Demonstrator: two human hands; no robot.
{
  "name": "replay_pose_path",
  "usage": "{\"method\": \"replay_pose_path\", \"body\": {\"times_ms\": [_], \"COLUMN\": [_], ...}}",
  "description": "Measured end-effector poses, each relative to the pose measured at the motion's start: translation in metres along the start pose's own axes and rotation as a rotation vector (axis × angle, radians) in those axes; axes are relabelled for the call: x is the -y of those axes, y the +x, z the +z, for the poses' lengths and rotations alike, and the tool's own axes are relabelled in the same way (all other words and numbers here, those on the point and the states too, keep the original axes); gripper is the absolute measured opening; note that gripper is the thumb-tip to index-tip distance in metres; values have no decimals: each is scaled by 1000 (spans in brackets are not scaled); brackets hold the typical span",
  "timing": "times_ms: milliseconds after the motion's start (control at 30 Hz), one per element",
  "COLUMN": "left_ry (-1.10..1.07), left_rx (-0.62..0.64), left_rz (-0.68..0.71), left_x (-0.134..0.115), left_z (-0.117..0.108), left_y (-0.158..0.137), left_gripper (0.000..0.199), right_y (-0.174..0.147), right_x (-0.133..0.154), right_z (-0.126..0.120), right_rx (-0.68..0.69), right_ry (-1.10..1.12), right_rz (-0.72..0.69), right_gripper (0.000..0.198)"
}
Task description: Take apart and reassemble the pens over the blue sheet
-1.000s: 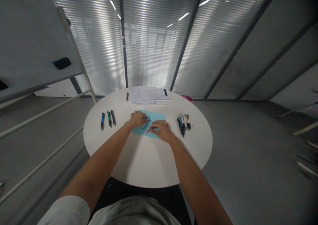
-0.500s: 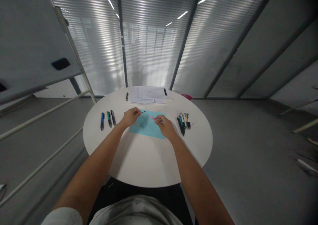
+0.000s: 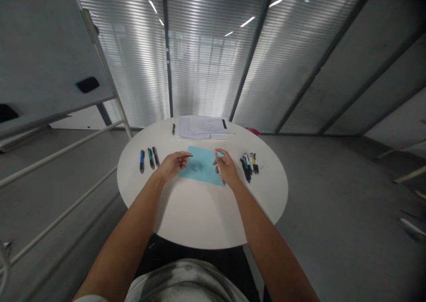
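Over the left part of a light-blue sheet [image 3: 203,177], my left hand [image 3: 172,165] pinches a thin dark pen refill [image 3: 189,155], its tip pointing right. My right hand [image 3: 228,168] is closed around a pink pen [image 3: 218,162], held upright over the sheet's right side; my fingers cover part of it. Between the hands, a small dark piece [image 3: 195,169] lies on the sheet, too small to name. The two hands are apart.
Left on the round white table [image 3: 199,217] lie a blue pen [image 3: 142,161], a green pen [image 3: 151,159] and a black pen [image 3: 155,156]. Several pens [image 3: 248,164] are bunched at the right. Behind the sheet are papers [image 3: 201,128] and another pen [image 3: 173,129]. A whiteboard frame [image 3: 121,111] stands left.
My right hand has moved right and turned the pink pen from lying sideways to upright. My left hand has lowered slightly, with the refill now nearly level. The view has shifted a little.
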State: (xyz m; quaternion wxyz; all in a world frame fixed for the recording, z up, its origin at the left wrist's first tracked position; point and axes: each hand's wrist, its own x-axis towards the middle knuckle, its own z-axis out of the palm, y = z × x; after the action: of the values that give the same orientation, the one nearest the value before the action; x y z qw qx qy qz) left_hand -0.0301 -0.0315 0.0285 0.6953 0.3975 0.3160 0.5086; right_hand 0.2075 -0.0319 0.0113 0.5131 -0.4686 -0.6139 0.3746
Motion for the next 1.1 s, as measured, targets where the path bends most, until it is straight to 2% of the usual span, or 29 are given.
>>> {"method": "replay_pose_path", "body": {"times_ms": [133, 233, 367, 467, 700, 1100], "left_ry": [-90, -61, -39, -77, -142, -140], "left_rx": [46, 31, -19, -49, -54, -35], "left_rz": [30, 92, 98, 113, 126, 114], "left_x": [-2, 0, 6, 9, 9, 12], "left_z": [-2, 2, 8, 9, 9, 11], "left_y": [-1, -2, 0, 2, 3, 4], "left_gripper": [30, 33, 31, 29, 27, 23], "right_y": [-1, -1, 1, 2, -5, -13], "right_x": [4, 3, -2, -6, -3, 10], "right_z": [2, 3, 2, 3, 7, 8], "right_rx": [12, 7, 2, 13, 47, 202], "right_ry": [38, 87, 42, -70, -294, -419], "right_rz": [48, 50, 49, -13, -282, -348], "right_gripper": [40, 43, 49, 42, 35, 36]}}
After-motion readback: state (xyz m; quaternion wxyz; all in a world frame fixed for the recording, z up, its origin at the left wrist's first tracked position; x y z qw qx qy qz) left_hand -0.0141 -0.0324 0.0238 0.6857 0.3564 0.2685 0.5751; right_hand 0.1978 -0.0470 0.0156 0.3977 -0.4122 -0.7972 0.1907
